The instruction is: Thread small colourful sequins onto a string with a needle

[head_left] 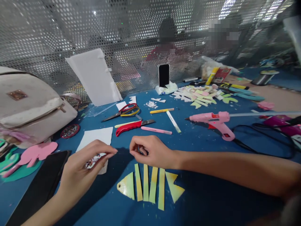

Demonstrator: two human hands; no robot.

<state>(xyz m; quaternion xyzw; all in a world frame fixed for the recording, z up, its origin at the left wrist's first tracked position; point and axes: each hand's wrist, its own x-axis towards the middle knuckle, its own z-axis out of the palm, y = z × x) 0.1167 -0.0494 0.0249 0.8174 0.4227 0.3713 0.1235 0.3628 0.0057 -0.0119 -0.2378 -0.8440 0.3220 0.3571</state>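
Note:
Green-yellow strips point(153, 185) lie side by side on the blue table point(98, 208), between a fish-head piece point(127, 186) with an eye and a notched tail piece point(174, 187). My left hand point(87, 166) is pinched over a white paper point(97, 135) bearing small coloured bits; what its fingertips hold, if anything, is too small to name. Just above the strips, my right hand point(150, 152) is curled with thumb and fingertips together, its contents hidden. A gap separates the two hands.
Scissors point(124, 111), a red-handled knife point(131, 126) and pens lie beyond my hands. A pink glue gun point(215, 121) with its cable is at right, near a pile of foam scraps point(199, 94). A backpack point(35, 103) and black phone-like slab point(42, 185) are left.

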